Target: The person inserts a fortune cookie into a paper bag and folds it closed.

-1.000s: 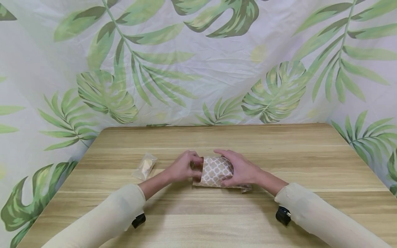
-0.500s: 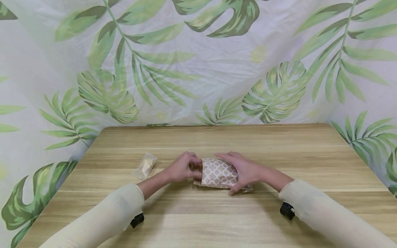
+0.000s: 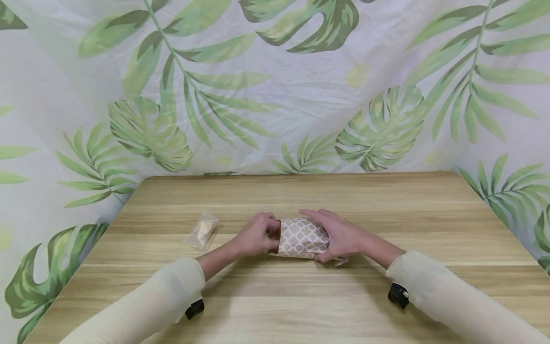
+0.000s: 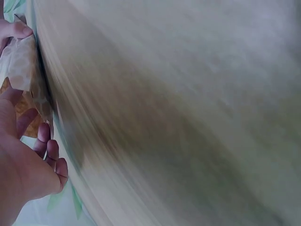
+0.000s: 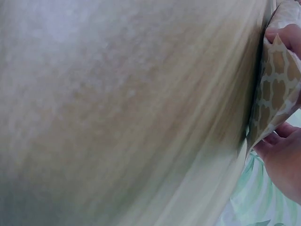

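Observation:
A brown paper bag with a white lattice print lies on its side at the middle of the wooden table, its mouth facing left. My left hand is at that mouth, with curled fingers around an orange-brown thing that shows in the opening; its kind is unclear, as fingers and paper hide most of it. My right hand holds the bag's right end, thumb on the near side and fingers over the far side. In the right wrist view the bag stands creased between both hands.
A small clear packet with a pale thing inside lies left of the bag, close to the left forearm. The wooden table ends at a leaf-print cloth behind it.
My right hand has slid a little right along the bag, and its thumb shifted outward, then back against the paper. My left hand has stayed at the mouth, moving slightly right. The packet has not moved.

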{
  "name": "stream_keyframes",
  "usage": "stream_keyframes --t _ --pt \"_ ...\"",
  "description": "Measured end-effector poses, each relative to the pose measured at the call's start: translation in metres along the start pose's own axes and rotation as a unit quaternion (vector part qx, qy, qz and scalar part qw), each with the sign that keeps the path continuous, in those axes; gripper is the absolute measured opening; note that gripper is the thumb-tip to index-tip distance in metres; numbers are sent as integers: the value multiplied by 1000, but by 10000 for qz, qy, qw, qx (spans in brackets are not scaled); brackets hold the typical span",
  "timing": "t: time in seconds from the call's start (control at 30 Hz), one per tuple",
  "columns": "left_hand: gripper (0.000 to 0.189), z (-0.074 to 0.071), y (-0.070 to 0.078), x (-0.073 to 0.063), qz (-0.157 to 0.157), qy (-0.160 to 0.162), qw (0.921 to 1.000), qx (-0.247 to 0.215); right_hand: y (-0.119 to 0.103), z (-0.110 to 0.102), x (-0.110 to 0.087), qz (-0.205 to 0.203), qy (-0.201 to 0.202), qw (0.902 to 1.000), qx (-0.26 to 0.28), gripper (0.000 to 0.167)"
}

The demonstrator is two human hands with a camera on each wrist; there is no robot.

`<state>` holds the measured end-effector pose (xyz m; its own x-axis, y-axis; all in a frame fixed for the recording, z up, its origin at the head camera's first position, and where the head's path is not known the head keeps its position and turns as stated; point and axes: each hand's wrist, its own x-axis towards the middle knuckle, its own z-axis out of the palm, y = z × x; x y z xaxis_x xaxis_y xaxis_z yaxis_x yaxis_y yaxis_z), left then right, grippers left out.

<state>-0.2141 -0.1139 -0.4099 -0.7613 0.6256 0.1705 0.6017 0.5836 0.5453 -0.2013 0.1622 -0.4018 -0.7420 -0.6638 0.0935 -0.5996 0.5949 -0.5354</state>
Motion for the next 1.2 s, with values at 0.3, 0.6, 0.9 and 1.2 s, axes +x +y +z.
stream_keyframes --t 0.3,0.6,0.9,1.2 --pt "12 -4 1 -2 63 -50 9995 -298 6 1 -2 -63 138 9995 265 113" --pt "37 -31 -4 -13 -70 146 9968 -785 13 -1 -3 -148 274 9992 259 114" --pt "28 -57 -22 -31 -437 338 9979 -345 12 -2 -4 -92 388 9987 318 114" --pt "23 -79 -40 -47 -325 579 9978 -39 12 -1 -2 -106 405 9988 264 112"
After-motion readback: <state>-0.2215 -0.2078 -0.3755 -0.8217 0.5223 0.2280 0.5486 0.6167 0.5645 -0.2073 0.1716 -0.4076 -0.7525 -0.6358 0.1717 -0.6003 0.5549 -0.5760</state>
